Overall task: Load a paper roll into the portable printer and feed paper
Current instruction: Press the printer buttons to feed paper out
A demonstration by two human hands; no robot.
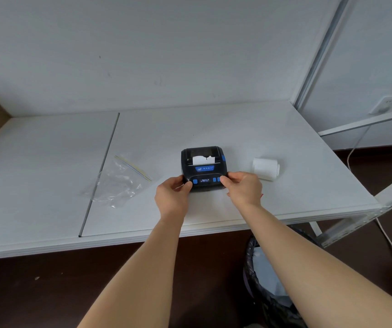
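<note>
Two hands grip the near corners of the black portable printer at frame centre, on the white table; left of it lies a clear plastic bag. The left hand curls its fingers round the printer's lower left corner; the right hand pinches the lower right corner, thumb beside the blue buttons. A torn paper strip protrudes from the closed printer; a white paper roll lies on its side just right of it.
</note>
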